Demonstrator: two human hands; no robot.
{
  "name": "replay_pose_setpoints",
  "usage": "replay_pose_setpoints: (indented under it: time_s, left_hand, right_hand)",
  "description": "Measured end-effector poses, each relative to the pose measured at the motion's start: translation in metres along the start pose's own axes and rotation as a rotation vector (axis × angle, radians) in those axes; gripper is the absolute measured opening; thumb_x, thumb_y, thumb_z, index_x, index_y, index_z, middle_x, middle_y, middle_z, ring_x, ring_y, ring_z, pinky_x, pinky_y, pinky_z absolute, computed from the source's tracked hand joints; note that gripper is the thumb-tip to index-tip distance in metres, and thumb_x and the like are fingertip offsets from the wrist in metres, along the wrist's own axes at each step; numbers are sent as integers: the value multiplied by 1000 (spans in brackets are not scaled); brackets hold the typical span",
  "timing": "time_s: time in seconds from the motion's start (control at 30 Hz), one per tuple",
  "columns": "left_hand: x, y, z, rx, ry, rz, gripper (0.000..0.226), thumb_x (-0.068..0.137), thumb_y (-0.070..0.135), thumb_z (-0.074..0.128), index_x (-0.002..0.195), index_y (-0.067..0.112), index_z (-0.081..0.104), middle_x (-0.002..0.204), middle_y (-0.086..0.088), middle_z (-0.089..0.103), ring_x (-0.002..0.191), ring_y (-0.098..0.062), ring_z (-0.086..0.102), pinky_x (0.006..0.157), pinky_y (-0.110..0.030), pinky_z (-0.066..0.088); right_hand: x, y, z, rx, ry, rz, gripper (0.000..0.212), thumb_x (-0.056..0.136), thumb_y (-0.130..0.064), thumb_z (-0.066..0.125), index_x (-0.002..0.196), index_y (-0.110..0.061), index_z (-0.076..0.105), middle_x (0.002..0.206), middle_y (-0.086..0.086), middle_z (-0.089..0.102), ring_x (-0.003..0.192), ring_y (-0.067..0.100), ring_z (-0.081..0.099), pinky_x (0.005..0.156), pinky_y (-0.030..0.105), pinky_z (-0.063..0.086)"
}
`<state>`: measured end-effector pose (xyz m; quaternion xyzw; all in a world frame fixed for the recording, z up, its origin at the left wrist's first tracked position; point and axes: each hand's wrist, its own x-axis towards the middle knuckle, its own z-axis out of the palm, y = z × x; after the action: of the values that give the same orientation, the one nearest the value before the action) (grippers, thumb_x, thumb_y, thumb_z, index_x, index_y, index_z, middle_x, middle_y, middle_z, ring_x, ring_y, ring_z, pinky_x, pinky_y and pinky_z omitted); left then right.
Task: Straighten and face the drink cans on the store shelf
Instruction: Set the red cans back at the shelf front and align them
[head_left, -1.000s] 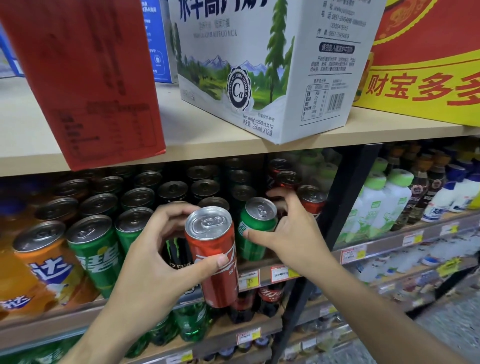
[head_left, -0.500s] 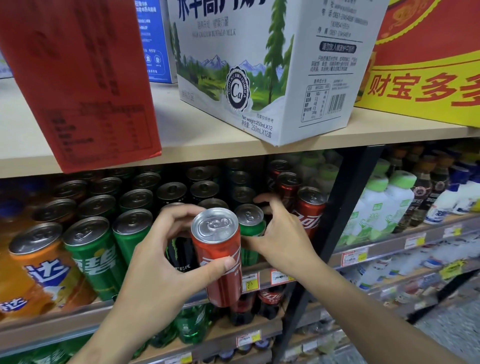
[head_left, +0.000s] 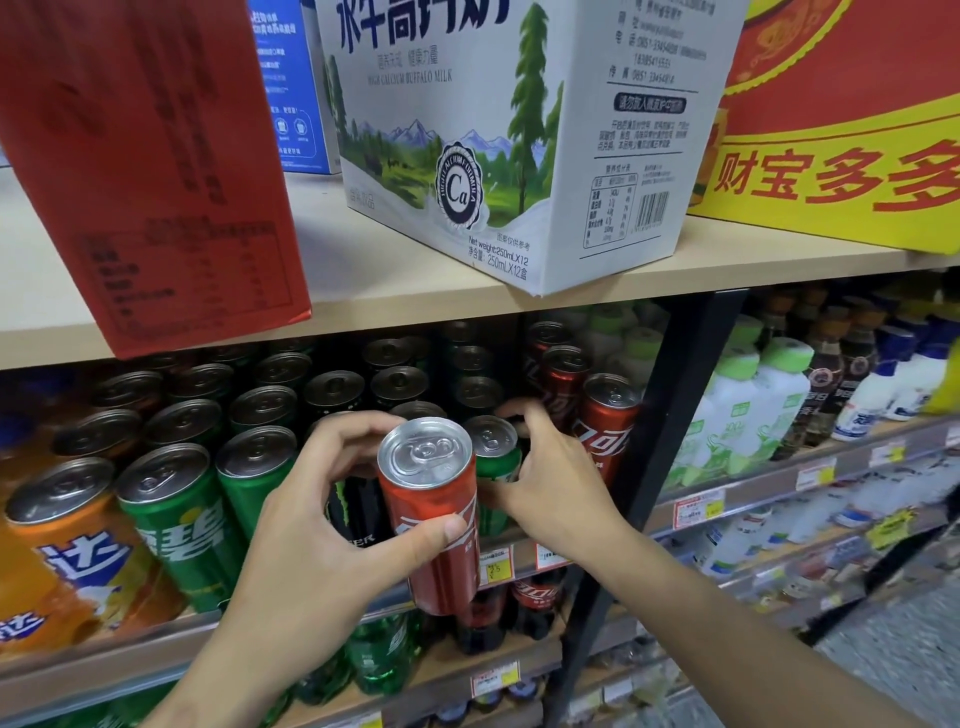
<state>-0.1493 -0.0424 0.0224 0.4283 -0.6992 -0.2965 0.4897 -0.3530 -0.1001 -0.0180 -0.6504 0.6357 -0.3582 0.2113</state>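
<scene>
My left hand (head_left: 322, 525) holds a slim red cola can (head_left: 434, 512) in front of the can shelf, thumb across its label, top tilted toward me. Just behind it my right hand (head_left: 550, 478) wraps a green can (head_left: 496, 460) that stands on the shelf, fingers reaching behind it. To the right of that hand stand red cola cans (head_left: 605, 426) in a row running back. A black energy-drink can (head_left: 358, 512) stands behind my left hand. Green Sprite cans (head_left: 182, 525) and an orange Fanta can (head_left: 67, 551) fill the shelf's left side.
A dark upright post (head_left: 670, 415) bounds the can bay on the right; bottled drinks (head_left: 743, 415) fill the bay beyond it. The shelf board above (head_left: 415, 306) carries a white milk carton (head_left: 509, 135), a red box (head_left: 145, 161) and a yellow-red box (head_left: 852, 124). Lower shelves hold bottles.
My right hand has pushed the green can back and left into its row, uncovering the front red cola can. My left hand with the red can shifted slightly right.
</scene>
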Motion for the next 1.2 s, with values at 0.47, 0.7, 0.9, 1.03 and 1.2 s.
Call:
replay_pose_setpoints:
  time_s: [0.47, 0.7, 0.9, 1.03, 1.2]
  left_hand:
    - [2, 4, 2, 9, 12, 11, 63, 55, 51, 84, 112, 39, 59, 114, 22, 70, 110, -2, 64, 93, -34, 46]
    - [15, 6, 18, -26, 0, 25, 60, 60, 41, 87, 114, 34, 60, 112, 16, 73, 108, -8, 66, 95, -43, 50]
    - [40, 12, 49, -35, -34, 28, 57, 63, 38, 91, 110, 37, 59, 106, 18, 74, 103, -6, 68, 92, -34, 51]
    - [55, 12, 68, -3, -66, 48, 60, 66, 37, 89, 116, 39, 57, 104, 27, 70, 104, 9, 62, 86, -10, 44]
    - [73, 9, 85, 66, -136, 118, 60, 73, 29, 86, 126, 35, 59, 113, 28, 67, 108, 16, 57, 86, -1, 36]
  right_hand:
    - [-15, 3, -11, -90, 3, -107, 64, 84, -40, 71, 139, -43, 38, 122, -5, 58, 89, 11, 65, 84, 30, 52]
    - [-61, 7, -58, 149, 252, -63, 29, 94, -35, 62, 118, -49, 55, 67, -2, 61, 56, 12, 60, 60, 26, 46]
    - [-82, 13, -87, 290, 421, -72, 17, 95, -24, 61, 102, -40, 61, 85, -6, 70, 49, 16, 55, 47, 28, 42]
    - [-93, 22, -95, 306, 452, -49, 11, 95, -25, 61, 98, -35, 62, 59, 9, 63, 43, 26, 47, 44, 31, 38]
    - [-103, 26, -100, 325, 469, -26, 14, 93, -25, 62, 91, -39, 64, 59, 21, 59, 49, 44, 47, 41, 47, 37]
